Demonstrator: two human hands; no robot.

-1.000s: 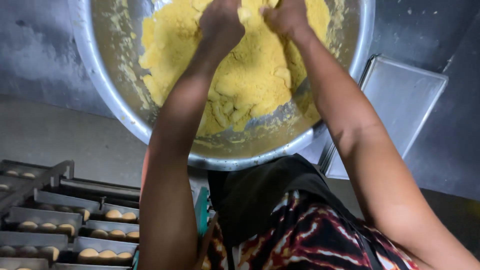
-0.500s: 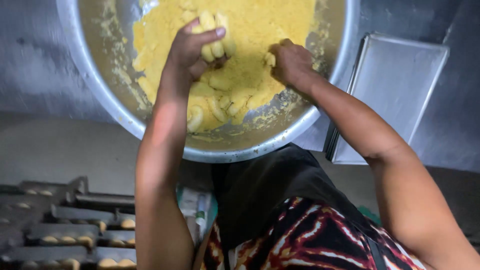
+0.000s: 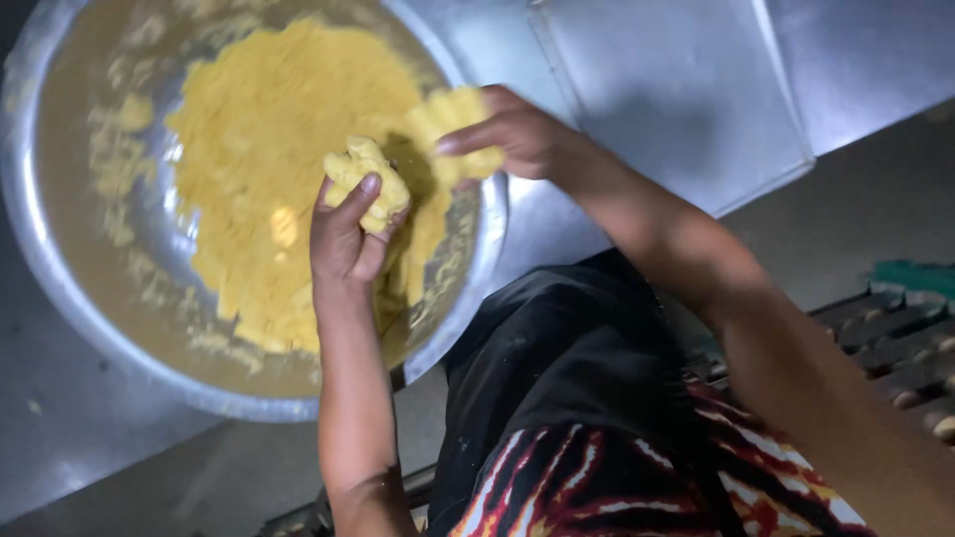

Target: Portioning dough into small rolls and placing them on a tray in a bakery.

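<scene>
- Left hand (image 3: 346,231) raised over the near right part of the wide round silver metal bowl (image 3: 60,288), fingers curled shut around a knobbly lump of pale yellow dough (image 3: 366,181); thumb lying across the front of the lump, lump poking out above the fingertips.
- Right hand (image 3: 522,134) just beside it to the right, above the bowl's rim, fingers and thumb pinched on a second, flatter piece of the same yellow dough (image 3: 453,119); piece sticking out to the left of the fingers.
- Hands apart, each clamped on its own piece; the two pieces close together, whether touching cannot be told.
- Below the hands, a large crumbly mass of yellow dough (image 3: 269,149) spread over the bowl's bottom and far wall, with smears and crumbs stuck around the inner side.
- Bowl resting on a grey metal worktop (image 3: 80,447), tilted in the view.
- Flat rectangular silver metal tray (image 3: 676,89) lying on the worktop beyond the right hand, just beside the bowl.
- Black cloth with a red, white and black patterned garment (image 3: 617,477) at the bottom, between the forearms.
- Dark moulded rack holding small pale pieces (image 3: 915,368) at the right edge, partly hidden by the right arm.
</scene>
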